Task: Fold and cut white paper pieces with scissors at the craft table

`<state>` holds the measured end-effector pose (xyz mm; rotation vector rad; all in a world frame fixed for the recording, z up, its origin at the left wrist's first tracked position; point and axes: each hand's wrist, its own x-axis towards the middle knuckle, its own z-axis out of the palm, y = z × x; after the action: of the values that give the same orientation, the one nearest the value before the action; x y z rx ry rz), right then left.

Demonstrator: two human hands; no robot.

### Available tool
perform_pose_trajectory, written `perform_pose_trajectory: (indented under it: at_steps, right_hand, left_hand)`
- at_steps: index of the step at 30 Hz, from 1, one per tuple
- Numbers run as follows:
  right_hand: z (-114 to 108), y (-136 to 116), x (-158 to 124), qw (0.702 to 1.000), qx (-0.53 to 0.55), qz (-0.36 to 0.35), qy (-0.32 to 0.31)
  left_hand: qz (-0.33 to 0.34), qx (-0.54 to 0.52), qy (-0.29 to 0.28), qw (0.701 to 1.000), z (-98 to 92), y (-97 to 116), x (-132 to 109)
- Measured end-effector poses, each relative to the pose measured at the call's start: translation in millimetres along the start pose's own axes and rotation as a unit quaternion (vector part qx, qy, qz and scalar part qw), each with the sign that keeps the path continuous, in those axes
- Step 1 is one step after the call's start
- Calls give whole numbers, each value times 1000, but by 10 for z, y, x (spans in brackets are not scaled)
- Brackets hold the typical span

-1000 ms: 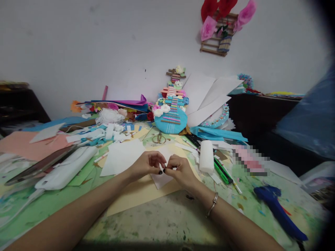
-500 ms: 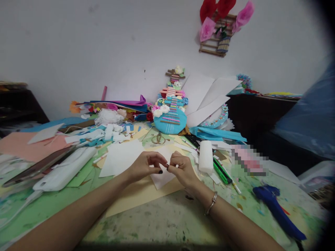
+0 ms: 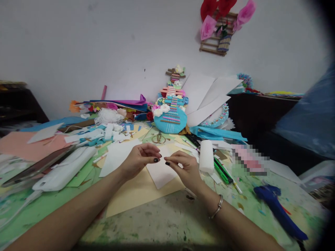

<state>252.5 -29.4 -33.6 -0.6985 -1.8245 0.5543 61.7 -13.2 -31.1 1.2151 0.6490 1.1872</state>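
"Where's the smooth white paper sheet (image 3: 160, 177)?"
"On broad cream paper (image 3: 131, 200), beneath the hands: left hand (image 3: 137, 159), ten o'clock, loosely curled; right hand (image 3: 185, 168), three, finger and thumb nearly meeting."
"Holding anything?"
"Can't tell. Twelve: ring-handled metal scissors (image 3: 158, 141)."

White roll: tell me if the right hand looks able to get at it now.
Probably yes: the white roll sits close beside the right hand, with nothing visible blocking the way, though whether that hand holds something tiny is unclear.
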Motion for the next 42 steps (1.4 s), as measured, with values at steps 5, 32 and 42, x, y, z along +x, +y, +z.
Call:
perform_pose_trajectory:
  at_steps: [5, 32, 42]
  right_hand:
    - [43, -17, -10, 999, 9, 35, 22]
    - [58, -1, -16, 995, -86, 44, -22]
    - [43, -16, 8, 997, -58, 46, 3]
  left_hand:
    - [-15, 17, -24, 999, 29, -30, -14]
    - [-63, 115, -38, 991, 84, -47, -36]
    - [-59, 86, -37, 994, 106, -36, -48]
